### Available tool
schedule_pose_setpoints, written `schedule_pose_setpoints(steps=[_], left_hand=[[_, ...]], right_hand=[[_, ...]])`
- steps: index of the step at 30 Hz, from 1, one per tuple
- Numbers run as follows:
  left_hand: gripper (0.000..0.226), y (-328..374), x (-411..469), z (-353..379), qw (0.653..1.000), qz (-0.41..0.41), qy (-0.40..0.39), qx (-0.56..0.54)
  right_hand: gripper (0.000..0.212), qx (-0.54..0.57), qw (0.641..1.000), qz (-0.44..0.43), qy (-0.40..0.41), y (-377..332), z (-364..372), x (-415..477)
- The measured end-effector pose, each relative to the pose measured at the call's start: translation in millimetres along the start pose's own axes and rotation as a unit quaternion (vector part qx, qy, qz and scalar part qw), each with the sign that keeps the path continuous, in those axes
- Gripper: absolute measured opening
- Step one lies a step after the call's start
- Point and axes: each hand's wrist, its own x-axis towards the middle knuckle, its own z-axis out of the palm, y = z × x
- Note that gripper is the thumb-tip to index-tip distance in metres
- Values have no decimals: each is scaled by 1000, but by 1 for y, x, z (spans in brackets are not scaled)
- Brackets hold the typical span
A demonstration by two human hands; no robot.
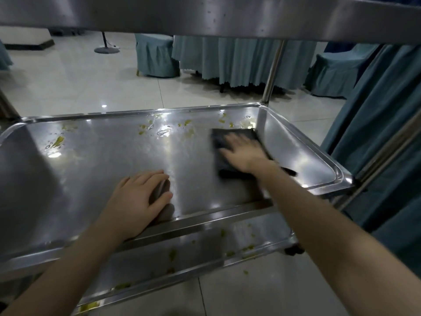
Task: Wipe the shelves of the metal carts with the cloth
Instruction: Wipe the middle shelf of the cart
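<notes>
The middle shelf of a shiny metal cart fills the view, with yellow-green food smears and water drops along its far side. My right hand presses flat, fingers spread, on a dark folded cloth at the shelf's far right; hand and cloth are motion-blurred. My left hand rests on the shelf near its front rim, fingers together and slightly curled, holding nothing. The top shelf hangs overhead. A lower shelf below the front rim also carries yellow-green bits.
A round cart post rises at the far right corner. A dark teal drape hangs close on the right. Beyond the cart are a glossy tiled floor, teal-covered chairs and a skirted table.
</notes>
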Motion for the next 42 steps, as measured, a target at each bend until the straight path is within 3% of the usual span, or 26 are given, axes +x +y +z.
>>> schedule_pose_setpoints(steps=[3,5,7,9,11,14,16,21,23,26,30,33,36,38,42], left_hand=[[64,0,-3,-2,999,-29,13,-43],[60,0,-5,-3,998,-47,12,-49],[62,1,-6,-4,998,-52,10,-42],[69,2,-6,-2,998,-50,19,-34],[73,2,-5,-1,998,-49,27,-32],[74,-1,-2,1,998,-41,31,-24],[71,-3,0,1,998,-43,31,-13],[59,-3,-3,0,998,-47,21,-21],[52,-2,-6,1,998,-53,13,-27],[49,-5,-3,3,998,-51,3,-37],[50,-10,-2,7,998,-52,6,-37],[48,-8,0,5,999,-49,10,-15],[41,0,-4,4,998,-34,25,56],[46,16,-6,3,997,-35,37,61],[79,80,-8,18,999,51,-5,-9]], right_hand=[[70,8,989,-144,-39,-92,12,-10],[68,26,985,-166,-49,-84,10,-17],[68,19,993,-116,-10,-32,6,-20],[71,7,1000,-5,26,43,-5,-23],[72,-6,995,100,14,116,-14,-38],[69,-24,989,147,-26,165,-16,-73],[71,-33,993,107,-34,144,-11,-84],[71,-14,996,-76,-54,-15,6,-90],[70,3,990,-127,-62,-48,6,-92],[67,13,991,-116,-63,-14,-3,-94],[65,5,996,55,-64,98,-22,-107],[62,-17,994,108,-23,146,-22,-142],[56,12,990,104,89,137,-5,-186],[51,19,989,86,119,110,-1,-198],[48,17,989,-73,128,31,11,-198]])
